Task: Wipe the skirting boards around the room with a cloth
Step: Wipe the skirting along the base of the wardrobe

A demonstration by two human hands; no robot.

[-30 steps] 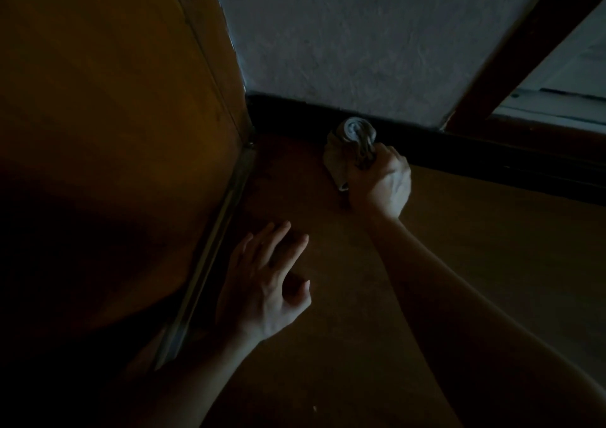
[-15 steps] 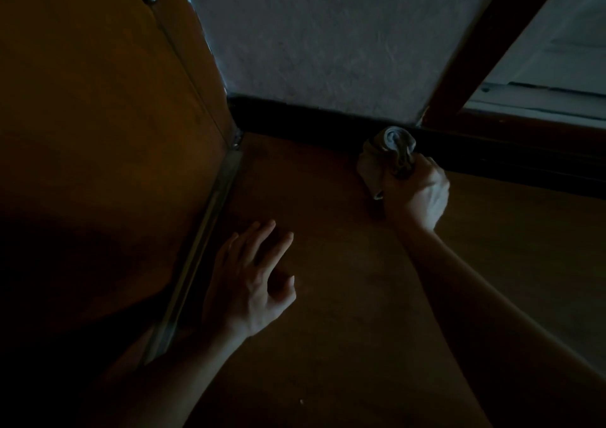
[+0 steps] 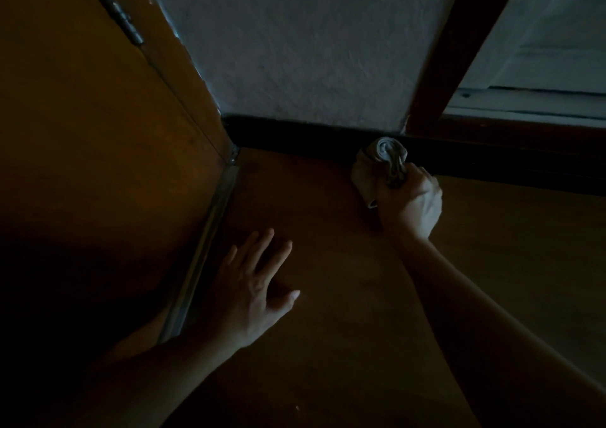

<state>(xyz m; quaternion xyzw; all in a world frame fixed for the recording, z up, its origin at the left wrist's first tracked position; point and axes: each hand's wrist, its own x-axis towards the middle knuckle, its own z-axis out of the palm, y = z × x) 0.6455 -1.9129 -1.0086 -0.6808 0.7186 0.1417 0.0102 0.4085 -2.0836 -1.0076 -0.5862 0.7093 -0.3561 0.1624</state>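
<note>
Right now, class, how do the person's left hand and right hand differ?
The left hand has straight, spread fingers; the right hand is curled. The left hand holds nothing, seemingly resting on the floor; the right hand grips a bunched cloth at the dark skirting board. Both are bare.

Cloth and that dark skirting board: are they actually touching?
Cannot tell. In the head view the cloth, gripped by the right hand, overlaps the skirting board, but darkness hides any contact or gap.
</note>
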